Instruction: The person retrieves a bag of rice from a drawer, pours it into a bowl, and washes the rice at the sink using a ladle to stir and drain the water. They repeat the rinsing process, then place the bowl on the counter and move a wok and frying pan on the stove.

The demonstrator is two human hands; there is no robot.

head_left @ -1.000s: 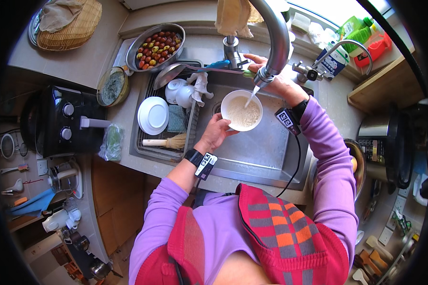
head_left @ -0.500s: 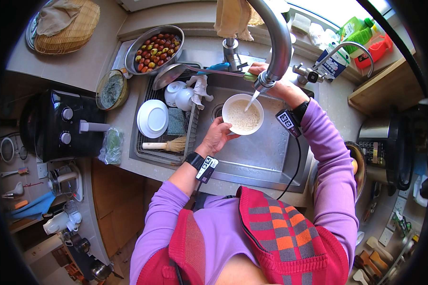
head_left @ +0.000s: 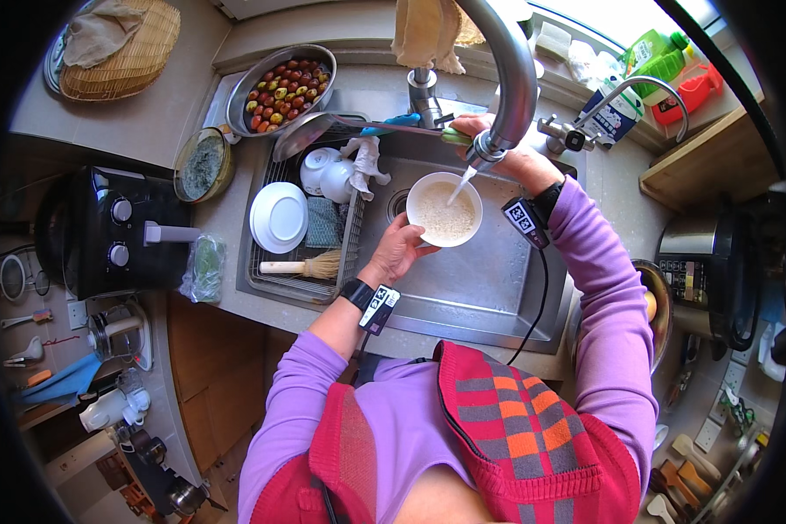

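Observation:
My left hand (head_left: 399,249) holds the rim and side of a white bowl (head_left: 421,233) over the sink. White grains that look like rice (head_left: 444,218) lie in it under cloudy water. A stream of water (head_left: 465,181) runs into the bowl from the large metal faucet (head_left: 517,87). Behind that faucet, my right hand (head_left: 520,164) is partly hidden. Its fingers show above and below the green handle end of a long metal ladle (head_left: 301,138), and seem closed on it. The ladle's head rests over the left rim of the sink, by the dish rack.
A wire dish rack (head_left: 355,253) holds white bowls, a plate, a cloth and a brush. Beyond it stands a metal bowl of red and green dates (head_left: 288,92). A black air fryer (head_left: 118,231) is at left; a second, thin faucet (head_left: 576,135) rises at right.
The ladle and its handle have shifted slightly left and away from me. The bowl stays under the running water in my left hand.

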